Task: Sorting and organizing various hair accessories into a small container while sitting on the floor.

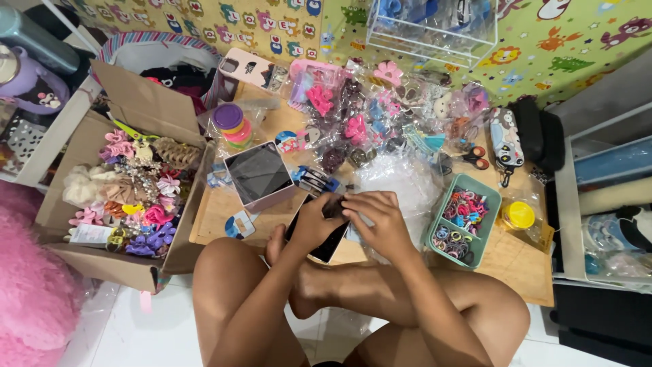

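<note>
Fingers of both hands are curled together over a small dark item (333,206), pinched between the left hand (314,223) and the right hand (380,219). It is held just above a black flat card (324,246) at the near edge of the wooden counter (516,261), beside a green tray (490,224) of small hair ties.

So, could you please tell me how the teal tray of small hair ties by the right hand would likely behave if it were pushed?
The teal tray looks like rigid plastic with a flat base, so it would probably slide rather than tip. The small hair ties lie loose in its open compartments, so a sharp shove might spill some. It seems light for its size.
</note>
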